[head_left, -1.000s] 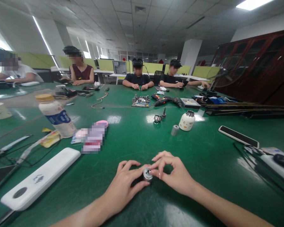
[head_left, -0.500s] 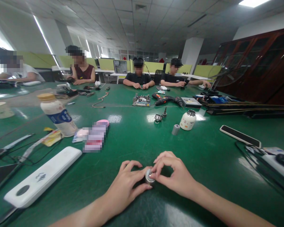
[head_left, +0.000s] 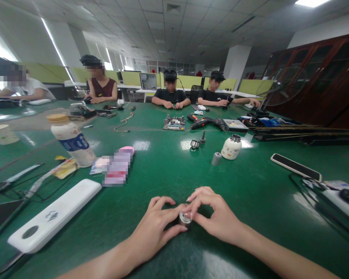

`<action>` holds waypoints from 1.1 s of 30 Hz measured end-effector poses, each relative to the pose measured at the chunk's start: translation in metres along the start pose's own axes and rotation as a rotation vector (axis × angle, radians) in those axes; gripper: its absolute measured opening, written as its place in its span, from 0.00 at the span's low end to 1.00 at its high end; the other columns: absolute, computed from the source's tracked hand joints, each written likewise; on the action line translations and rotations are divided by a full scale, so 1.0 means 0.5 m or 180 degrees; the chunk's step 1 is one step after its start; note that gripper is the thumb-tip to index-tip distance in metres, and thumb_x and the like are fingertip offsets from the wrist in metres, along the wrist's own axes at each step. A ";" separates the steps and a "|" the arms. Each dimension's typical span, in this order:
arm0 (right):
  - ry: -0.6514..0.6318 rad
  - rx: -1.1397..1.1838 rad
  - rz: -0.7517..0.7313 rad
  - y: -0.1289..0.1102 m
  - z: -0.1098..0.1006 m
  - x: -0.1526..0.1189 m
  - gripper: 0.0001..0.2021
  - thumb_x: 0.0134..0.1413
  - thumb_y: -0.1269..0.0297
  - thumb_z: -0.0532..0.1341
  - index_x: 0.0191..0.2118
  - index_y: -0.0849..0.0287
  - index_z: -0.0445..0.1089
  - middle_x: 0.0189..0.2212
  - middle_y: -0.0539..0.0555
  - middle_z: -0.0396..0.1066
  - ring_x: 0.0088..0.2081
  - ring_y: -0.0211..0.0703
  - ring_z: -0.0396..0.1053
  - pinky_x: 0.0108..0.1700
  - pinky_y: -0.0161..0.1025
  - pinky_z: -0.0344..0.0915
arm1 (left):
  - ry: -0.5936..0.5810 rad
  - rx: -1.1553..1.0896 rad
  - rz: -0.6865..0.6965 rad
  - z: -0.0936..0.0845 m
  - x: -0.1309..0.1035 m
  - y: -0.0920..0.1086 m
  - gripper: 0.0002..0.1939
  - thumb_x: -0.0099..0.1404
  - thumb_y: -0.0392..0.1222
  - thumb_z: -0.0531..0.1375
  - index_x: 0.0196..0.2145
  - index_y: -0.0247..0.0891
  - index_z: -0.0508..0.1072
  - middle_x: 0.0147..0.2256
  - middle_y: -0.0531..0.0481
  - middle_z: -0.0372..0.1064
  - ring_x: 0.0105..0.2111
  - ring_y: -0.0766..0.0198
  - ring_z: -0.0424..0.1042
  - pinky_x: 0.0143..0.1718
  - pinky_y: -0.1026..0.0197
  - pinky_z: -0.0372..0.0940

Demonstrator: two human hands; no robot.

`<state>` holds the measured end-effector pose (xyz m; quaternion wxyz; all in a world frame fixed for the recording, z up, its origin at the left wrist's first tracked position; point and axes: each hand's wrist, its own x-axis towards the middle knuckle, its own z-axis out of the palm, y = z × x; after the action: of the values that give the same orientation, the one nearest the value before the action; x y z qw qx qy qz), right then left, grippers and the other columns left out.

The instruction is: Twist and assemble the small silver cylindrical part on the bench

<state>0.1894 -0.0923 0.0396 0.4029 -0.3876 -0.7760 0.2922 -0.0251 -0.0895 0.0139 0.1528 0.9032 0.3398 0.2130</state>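
Observation:
A small silver metal cylinder [head_left: 185,223] stands on the green tabletop close in front of me. It looks like a cup or cap with a pale ring round its top. My left hand [head_left: 157,219] grips it from the left, thumb at the near side and forefinger at the far side. My right hand [head_left: 213,211] is closed in a pinch at the cylinder's top, fingertips over the rim; whatever they hold is hidden. Farther off stand a grey metal cap [head_left: 216,158], a steel lid part [head_left: 194,145], a small dark pointed part [head_left: 203,138] and a white flask [head_left: 232,147] without its lid.
A white power strip [head_left: 55,215] and a milk bottle [head_left: 74,141] are at left. To the right lie a phone [head_left: 296,166] and cables. Beyond are a circuit board [head_left: 174,123], power drills [head_left: 203,123] and several people seated around the table [head_left: 151,166].
The right fingertips have shifted slightly at the cylinder's top, the thumb drawing back toward the right. My left hand keeps its hold.

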 end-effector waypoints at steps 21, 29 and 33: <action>0.0107 -0.0071 0.0716 0.123 -0.018 0.022 0.07 0.52 0.65 0.66 0.25 0.57 0.71 0.33 0.54 0.78 0.44 0.48 0.74 0.51 0.49 0.64 | 0.0280 0.0140 -0.0247 0.007 -0.003 -0.007 0.16 0.68 0.43 0.59 0.54 0.46 0.69 0.46 0.49 0.74 0.47 0.57 0.67 0.48 0.54 0.59; 0.0499 0.0377 0.0558 0.058 -0.009 0.022 0.12 0.52 0.63 0.67 0.21 0.56 0.67 0.32 0.53 0.79 0.42 0.47 0.74 0.49 0.48 0.64 | 0.0112 -0.0090 -0.0367 -0.001 -0.001 -0.006 0.18 0.68 0.46 0.59 0.54 0.46 0.69 0.46 0.49 0.74 0.48 0.56 0.67 0.49 0.54 0.59; 0.0287 0.0491 0.0320 0.012 -0.001 0.009 0.13 0.53 0.64 0.67 0.21 0.55 0.68 0.33 0.52 0.79 0.45 0.46 0.72 0.51 0.48 0.63 | -0.0027 -0.0094 -0.0236 -0.003 0.000 -0.004 0.21 0.68 0.48 0.58 0.58 0.50 0.67 0.46 0.50 0.75 0.51 0.55 0.66 0.51 0.52 0.58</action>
<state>0.1903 -0.0854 0.0368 0.4508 -0.4066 -0.7118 0.3532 -0.0267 -0.0878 0.0144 0.1754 0.8885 0.3692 0.2083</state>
